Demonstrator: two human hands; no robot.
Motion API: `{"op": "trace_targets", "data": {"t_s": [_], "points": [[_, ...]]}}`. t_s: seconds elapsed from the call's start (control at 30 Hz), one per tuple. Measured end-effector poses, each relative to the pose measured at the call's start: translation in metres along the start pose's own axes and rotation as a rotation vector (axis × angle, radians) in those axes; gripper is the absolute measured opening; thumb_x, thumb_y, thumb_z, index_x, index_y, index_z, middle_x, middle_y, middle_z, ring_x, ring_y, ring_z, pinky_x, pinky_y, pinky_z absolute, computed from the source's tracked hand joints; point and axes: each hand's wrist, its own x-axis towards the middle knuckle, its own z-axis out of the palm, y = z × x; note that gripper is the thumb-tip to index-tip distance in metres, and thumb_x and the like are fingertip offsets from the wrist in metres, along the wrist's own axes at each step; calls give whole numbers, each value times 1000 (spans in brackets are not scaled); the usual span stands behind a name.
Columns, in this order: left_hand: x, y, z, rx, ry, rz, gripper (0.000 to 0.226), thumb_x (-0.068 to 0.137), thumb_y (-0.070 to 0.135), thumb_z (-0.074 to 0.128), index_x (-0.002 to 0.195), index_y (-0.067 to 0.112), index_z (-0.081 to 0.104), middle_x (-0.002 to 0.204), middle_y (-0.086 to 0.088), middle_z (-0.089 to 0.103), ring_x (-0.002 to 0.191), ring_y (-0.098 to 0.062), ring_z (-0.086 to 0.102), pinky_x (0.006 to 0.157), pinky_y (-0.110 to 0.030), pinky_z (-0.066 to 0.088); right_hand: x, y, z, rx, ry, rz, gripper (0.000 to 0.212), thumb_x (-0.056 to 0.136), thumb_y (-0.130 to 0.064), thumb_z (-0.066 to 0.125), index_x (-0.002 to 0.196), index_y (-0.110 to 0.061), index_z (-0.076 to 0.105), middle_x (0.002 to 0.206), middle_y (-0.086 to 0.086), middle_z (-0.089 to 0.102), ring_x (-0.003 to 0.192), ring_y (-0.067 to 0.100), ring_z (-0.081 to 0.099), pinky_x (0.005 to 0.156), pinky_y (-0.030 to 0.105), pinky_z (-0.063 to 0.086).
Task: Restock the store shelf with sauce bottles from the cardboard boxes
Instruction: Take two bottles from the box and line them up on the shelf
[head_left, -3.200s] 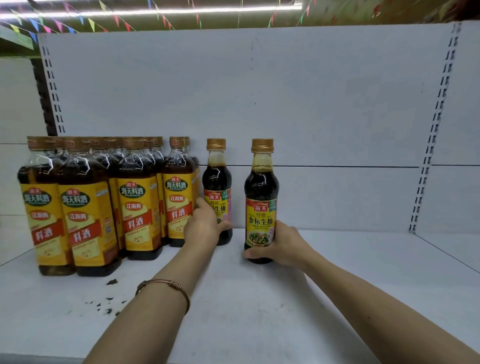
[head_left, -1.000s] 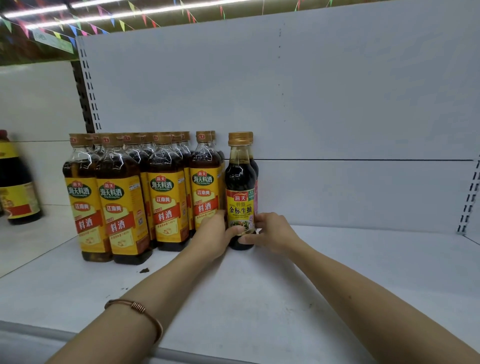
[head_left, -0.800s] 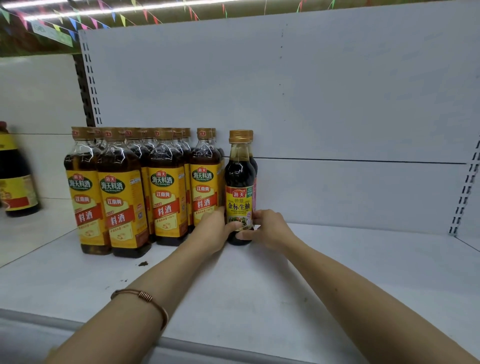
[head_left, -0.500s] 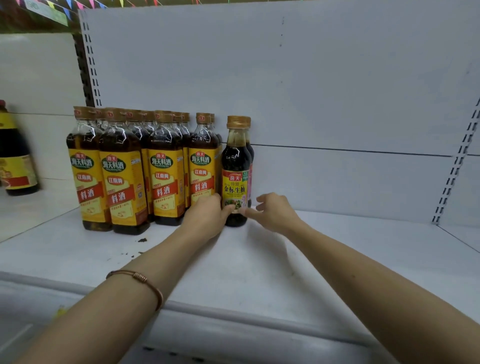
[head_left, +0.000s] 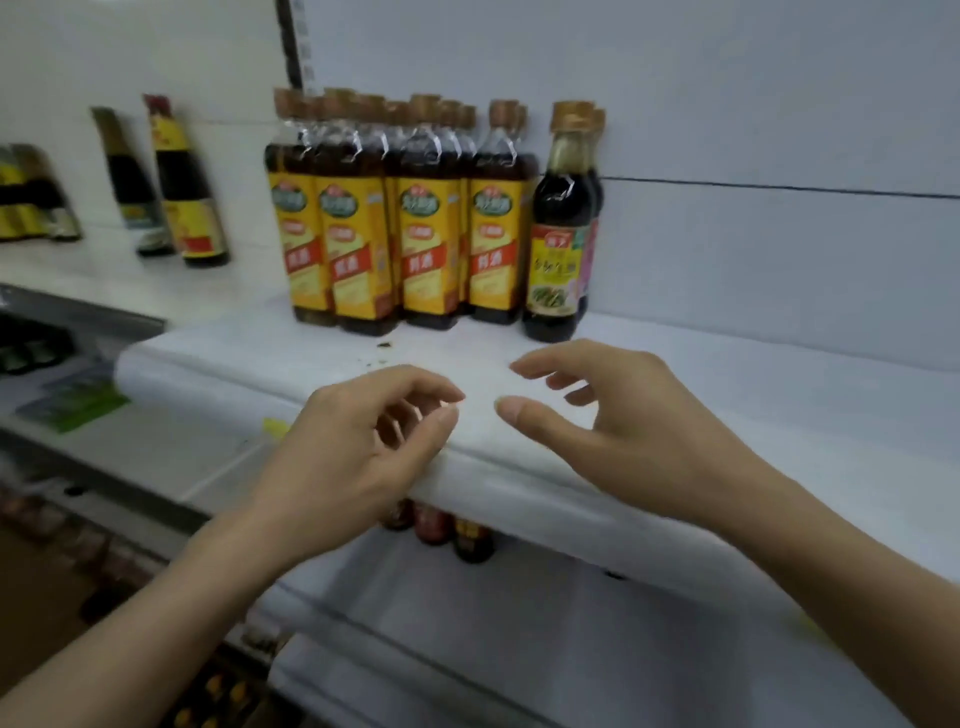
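Nearest in, the left hand (head_left: 358, 457) and right hand (head_left: 618, 421) hovered over the white shelf's (head_left: 727, 415) front lip, both empty, fingers loosely curled and released. Behind them the dark sauce bottle (head_left: 558, 228) stood upright just beside the yellow-labelled bottles (head_left: 400, 218), a second one tucked behind it. Bare shelf ran rightward along the white back panel (head_left: 727, 104).

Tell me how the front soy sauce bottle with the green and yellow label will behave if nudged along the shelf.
The soy sauce bottle is tall on a narrow base, so a push near its cap would probably tip it; push low. It looks nearly full, so likely heavy for its size. The yellow-label bottles close on its left should brace it that way.
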Motion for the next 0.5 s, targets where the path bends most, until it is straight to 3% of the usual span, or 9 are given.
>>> {"op": "trace_targets", "data": {"t_s": [0.17, 0.27, 0.37, 0.5], "points": [[-104, -21, -20, -154, 25, -269, 20, 86, 43, 60, 88, 26, 70, 75, 17, 68, 72, -1, 65, 64, -8, 43, -44, -57, 67, 221, -166, -136, 29, 91, -47, 58, 116, -35, 63, 105, -25, 60, 98, -8, 54, 80, 7, 43], [-176, -47, -33, -159, -38, -474, 22, 89, 39, 57, 87, 22, 71, 78, 7, 69, 74, -4, 64, 64, -16, 45, -65, -84, 133, 298, -370, -103, 28, 92, -43, 57, 118, -32, 64, 106, -24, 61, 102, -8, 54, 87, 13, 46], [-243, -65, -56, -114, -92, -599, 22, 93, 35, 53, 90, 22, 70, 85, 3, 67, 81, -10, 63, 72, -28, 49, -86, -108, 191, 359, -477, -59, 33, 84, -57, 56, 109, -37, 65, 105, -22, 65, 99, -8, 58, 86, 23, 52], [-307, -71, -87, -98, -68, -667, 21, 93, 39, 50, 95, 29, 69, 101, 19, 66, 94, 3, 61, 78, -13, 47, -118, -136, 242, 432, -561, -23, 12, 90, -43, 60, 100, -41, 65, 97, -22, 68, 94, -7, 62, 84, 24, 53]]}}
